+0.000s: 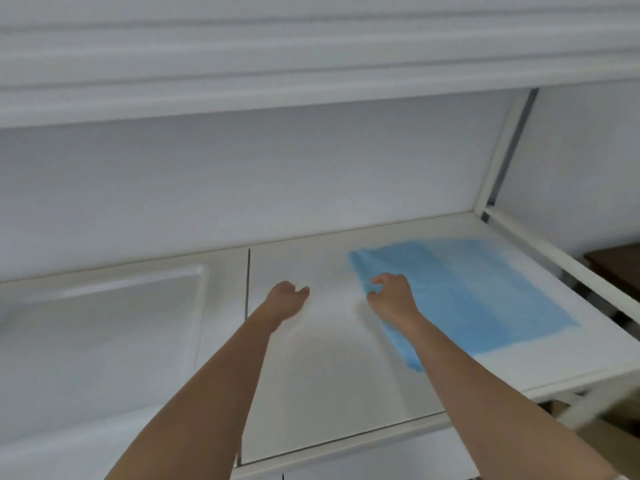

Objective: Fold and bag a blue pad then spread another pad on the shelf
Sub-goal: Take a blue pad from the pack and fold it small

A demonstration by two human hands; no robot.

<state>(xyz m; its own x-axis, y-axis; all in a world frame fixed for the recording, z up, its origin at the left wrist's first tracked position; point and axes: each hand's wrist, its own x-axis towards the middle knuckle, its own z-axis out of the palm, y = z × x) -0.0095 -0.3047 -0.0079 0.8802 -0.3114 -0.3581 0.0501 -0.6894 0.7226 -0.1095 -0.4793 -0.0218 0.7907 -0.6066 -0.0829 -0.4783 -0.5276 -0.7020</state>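
Observation:
A blue pad lies spread on the right part of the white shelf, with a white border round its blue middle. My right hand is at the pad's left edge, thumb and fingers curled and pinching the blue material, which is lifted slightly there. My left hand hovers over the bare shelf to the left of the pad, fingers loosely curled, holding nothing. The picture is blurred by motion.
A white upper shelf overhangs the space. A shallow white tray lies on the left section, past a dark seam. A white frame post stands at the back right. A dark wooden surface shows at far right.

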